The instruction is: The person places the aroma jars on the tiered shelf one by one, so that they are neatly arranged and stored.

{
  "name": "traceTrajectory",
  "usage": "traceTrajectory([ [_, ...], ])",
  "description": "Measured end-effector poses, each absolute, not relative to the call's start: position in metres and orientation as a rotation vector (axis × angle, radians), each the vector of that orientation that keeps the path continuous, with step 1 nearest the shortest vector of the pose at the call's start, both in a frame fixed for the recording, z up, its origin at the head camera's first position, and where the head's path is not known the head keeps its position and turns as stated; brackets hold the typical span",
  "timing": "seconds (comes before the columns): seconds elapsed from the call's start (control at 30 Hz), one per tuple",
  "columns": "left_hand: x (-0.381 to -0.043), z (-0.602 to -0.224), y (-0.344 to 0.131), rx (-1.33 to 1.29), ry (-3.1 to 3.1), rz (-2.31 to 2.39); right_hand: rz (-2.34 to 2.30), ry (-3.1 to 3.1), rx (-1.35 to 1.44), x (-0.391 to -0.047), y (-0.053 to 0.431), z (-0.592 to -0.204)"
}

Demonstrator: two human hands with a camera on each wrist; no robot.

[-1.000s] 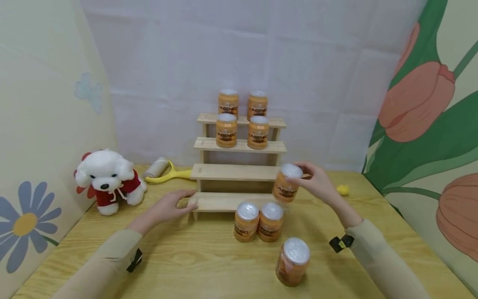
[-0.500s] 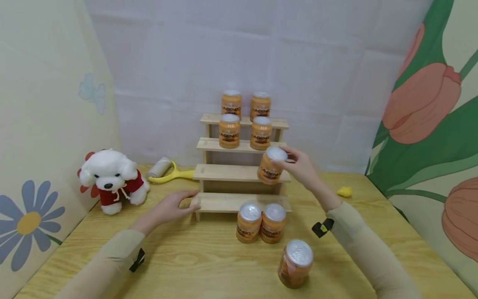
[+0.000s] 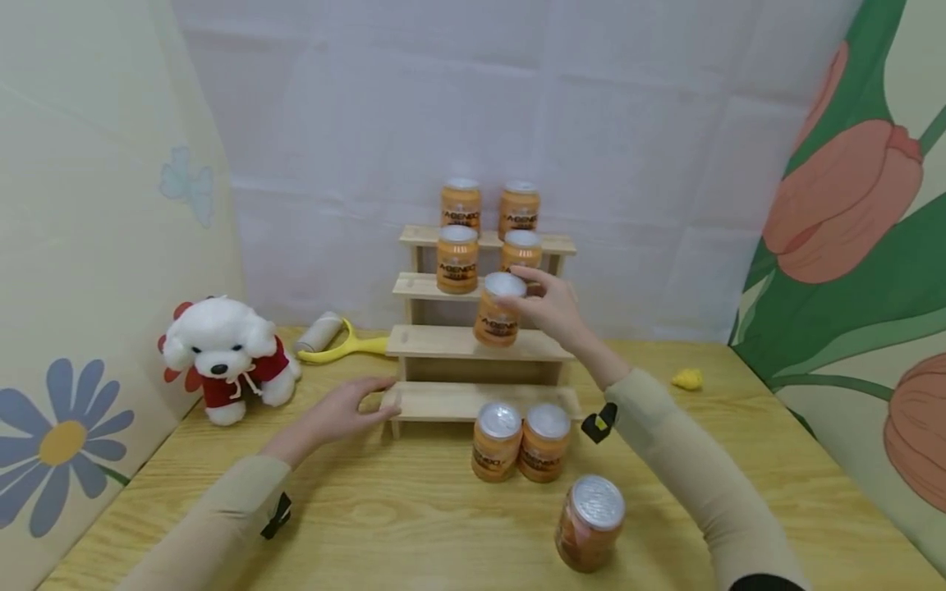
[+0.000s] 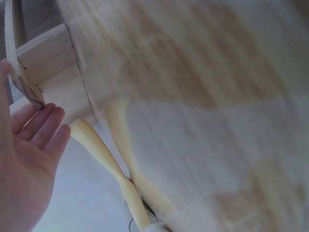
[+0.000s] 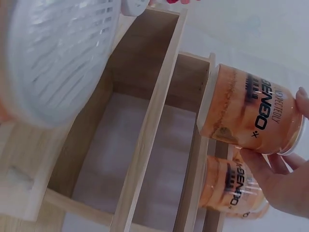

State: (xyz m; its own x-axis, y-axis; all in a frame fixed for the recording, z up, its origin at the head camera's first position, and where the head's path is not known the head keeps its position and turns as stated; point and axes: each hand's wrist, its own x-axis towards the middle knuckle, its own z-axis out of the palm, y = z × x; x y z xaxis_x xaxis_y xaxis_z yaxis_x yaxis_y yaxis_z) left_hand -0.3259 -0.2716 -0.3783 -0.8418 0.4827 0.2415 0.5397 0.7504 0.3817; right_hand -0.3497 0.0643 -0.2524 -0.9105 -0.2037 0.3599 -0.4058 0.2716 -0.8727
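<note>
My right hand (image 3: 550,308) grips an orange can (image 3: 498,316) with a silver lid, near its top. The can is upright and overlaps the third step up and the front of the second-highest step in the head view. My left hand (image 3: 347,410) holds the left end of the lowest step of the wooden stepped stand (image 3: 480,343), thumb toward the front and fingers behind. Its fingers (image 4: 46,125) show against the plank's end in the left wrist view. Two cans (image 3: 456,261) stand on the second-highest step, one partly hidden by my right hand, and two cans (image 3: 461,205) on the top.
Two cans (image 3: 497,443) stand side by side before the lowest step; another can (image 3: 590,525) is nearer, to the right. A white plush dog (image 3: 225,353) and a yellow-handled lint roller (image 3: 343,349) lie left of the stand. A small yellow object (image 3: 687,379) is at right.
My right hand has carried the can leftward and up, from the stand's right side to in front of its middle. The left hand keeps its place on the stand.
</note>
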Motion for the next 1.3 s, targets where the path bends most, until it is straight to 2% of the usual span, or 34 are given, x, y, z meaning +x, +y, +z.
traceTrajectory([
  [0.47,-0.323,-0.375,-0.27,-0.843,-2.808,-0.681,1.734,-2.402,0.611,-0.368,0.025,-0.27],
  [1.3,-0.324,-0.376,-0.27,-0.845,-2.801,-0.691,1.315,-2.458,0.658,-0.381,0.001,-0.27],
])
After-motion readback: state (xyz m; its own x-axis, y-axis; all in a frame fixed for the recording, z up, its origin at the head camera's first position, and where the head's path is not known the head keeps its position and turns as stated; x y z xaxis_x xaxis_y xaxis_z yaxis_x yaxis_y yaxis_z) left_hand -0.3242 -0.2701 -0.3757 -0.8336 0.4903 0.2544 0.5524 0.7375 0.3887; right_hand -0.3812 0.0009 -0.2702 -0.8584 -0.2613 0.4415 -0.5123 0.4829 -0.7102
